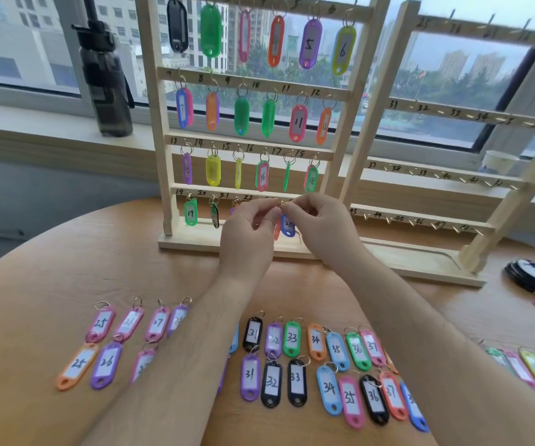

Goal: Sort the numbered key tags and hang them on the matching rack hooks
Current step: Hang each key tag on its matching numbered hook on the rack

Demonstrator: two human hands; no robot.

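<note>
- Your left hand and right hand both pinch the ring of blue tag 23, probably to thread it onto its hook.
- The tag hangs at the bottom row of the left rack.

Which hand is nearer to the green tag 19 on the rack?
Left. The left hand is a little right of the green tag 19; the right hand is farther right, past the blue tag 23 whose ring both pinch.

The left hand and right hand hide the ring of tag 23, and the right-edge tags are blurred
</note>
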